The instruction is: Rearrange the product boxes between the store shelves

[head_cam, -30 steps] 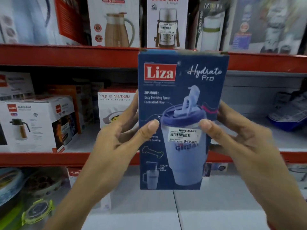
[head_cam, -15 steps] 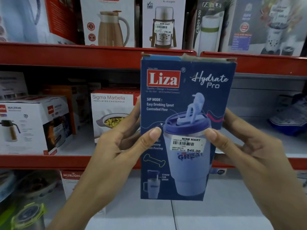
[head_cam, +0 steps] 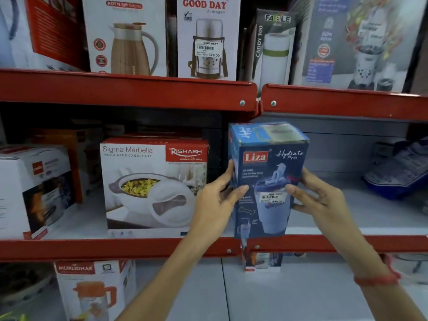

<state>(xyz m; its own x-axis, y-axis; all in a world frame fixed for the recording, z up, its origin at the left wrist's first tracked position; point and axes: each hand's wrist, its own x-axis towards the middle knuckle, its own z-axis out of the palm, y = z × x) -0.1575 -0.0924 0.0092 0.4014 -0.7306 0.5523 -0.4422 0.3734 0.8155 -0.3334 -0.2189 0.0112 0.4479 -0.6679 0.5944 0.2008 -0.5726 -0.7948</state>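
Since before, you've moved the blue cardboard Liza tumbler box (head_cam: 268, 179) onto the red middle shelf (head_cam: 347, 243), gripped between your left hand (head_cam: 215, 205) and right hand (head_cam: 319, 200).

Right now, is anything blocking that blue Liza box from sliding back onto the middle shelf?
Nothing visible. The Liza box sits between both hands at the middle shelf edge; the casserole box is left, the blue packet far right.

Two hands (head_cam: 215, 205), one blue box (head_cam: 268, 179), three red shelves (head_cam: 127, 93).
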